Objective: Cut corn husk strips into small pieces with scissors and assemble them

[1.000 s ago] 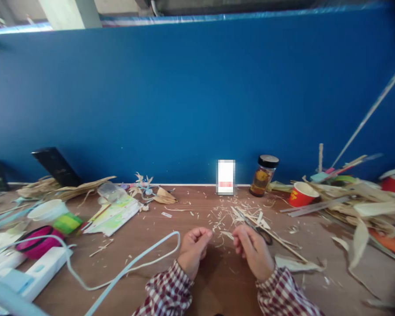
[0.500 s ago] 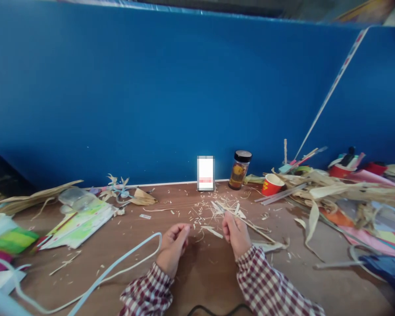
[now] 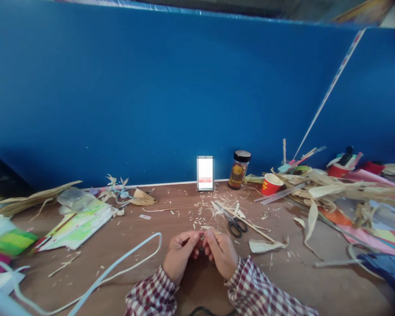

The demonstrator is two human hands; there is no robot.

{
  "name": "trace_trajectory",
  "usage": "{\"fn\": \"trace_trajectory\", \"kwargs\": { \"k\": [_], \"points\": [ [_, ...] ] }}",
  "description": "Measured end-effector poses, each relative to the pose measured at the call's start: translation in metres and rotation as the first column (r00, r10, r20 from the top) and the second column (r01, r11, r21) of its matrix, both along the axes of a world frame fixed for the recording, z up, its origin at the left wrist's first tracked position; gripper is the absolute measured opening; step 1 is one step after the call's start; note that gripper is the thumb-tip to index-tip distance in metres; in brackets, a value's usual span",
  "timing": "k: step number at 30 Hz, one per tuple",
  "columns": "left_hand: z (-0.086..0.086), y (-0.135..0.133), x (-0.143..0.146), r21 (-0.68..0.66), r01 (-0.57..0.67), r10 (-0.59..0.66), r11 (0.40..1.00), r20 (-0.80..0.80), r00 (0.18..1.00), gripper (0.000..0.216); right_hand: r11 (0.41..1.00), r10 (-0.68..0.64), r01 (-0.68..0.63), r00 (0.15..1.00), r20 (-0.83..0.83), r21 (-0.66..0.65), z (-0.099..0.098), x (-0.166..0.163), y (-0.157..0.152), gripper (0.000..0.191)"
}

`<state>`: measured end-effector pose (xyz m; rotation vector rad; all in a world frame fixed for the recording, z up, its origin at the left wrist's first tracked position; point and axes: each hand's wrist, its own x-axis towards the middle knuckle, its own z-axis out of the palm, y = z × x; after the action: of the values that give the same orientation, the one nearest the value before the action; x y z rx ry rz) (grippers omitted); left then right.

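My left hand (image 3: 181, 253) and my right hand (image 3: 221, 252) meet low in the middle of the view, thumbs and fingertips pinched together. Between them runs a pale, thin strip of corn husk (image 3: 202, 232), mostly covered by the fingers. Just beyond my right hand lie scissors (image 3: 237, 227) with dark handles, their blades among a heap of cut straw-like slivers (image 3: 222, 208). A wider piece of dry husk (image 3: 266, 246) rests on the table to the right of my right hand.
Near the blue partition (image 3: 151, 96) stand a lidded jar of amber liquid (image 3: 238, 171) and a red paper cup (image 3: 271, 184). Dry husks (image 3: 342, 191) pile up at right, beside a blue glue gun (image 3: 385, 267). A pale cable (image 3: 118, 254) loops at left, near painted paper (image 3: 85, 224).
My right hand has left the scissors, which now lie uncovered, and has come down and left to the husk strip. My left hand has shifted slightly right, so both hands meet.
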<state>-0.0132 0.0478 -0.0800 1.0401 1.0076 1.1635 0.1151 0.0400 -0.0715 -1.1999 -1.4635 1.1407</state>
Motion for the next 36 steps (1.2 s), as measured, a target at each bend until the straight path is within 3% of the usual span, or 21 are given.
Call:
{"fn": "trace_trajectory", "kwargs": {
  "k": [10, 14, 22, 28, 36],
  "points": [
    [0.007, -0.003, -0.002, 0.173, -0.122, 0.164, 0.977, -0.252, 0.954, 0.032, 0.992, 0.075, -0.080, 0.996, 0.052, 0.094, 0.007, 0.002, 0.000, 0.035],
    [0.008, -0.004, -0.002, 0.175, -0.174, 0.219, 0.969, -0.284, 0.934, 0.033, 0.990, 0.072, -0.084, 0.992, 0.103, 0.111, 0.008, 0.002, -0.001, 0.034],
    [0.000, -0.002, -0.003, 0.153, -0.270, 0.306, 0.951, -0.306, 0.902, 0.037, 0.998, 0.034, -0.037, 0.998, 0.046, 0.054, 0.005, 0.003, 0.002, 0.024],
    [-0.001, -0.002, -0.008, 0.232, -0.219, 0.306, 0.948, -0.466, 0.830, 0.039, 0.999, -0.032, 0.032, 0.999, -0.023, -0.008, 0.000, 0.005, 0.006, 0.016],
    [-0.004, 0.001, -0.008, 0.212, -0.276, 0.342, 0.937, -0.408, 0.846, 0.042, 0.999, -0.044, 0.044, 0.999, -0.001, 0.031, 0.001, 0.004, 0.005, 0.015]
  ]
}}
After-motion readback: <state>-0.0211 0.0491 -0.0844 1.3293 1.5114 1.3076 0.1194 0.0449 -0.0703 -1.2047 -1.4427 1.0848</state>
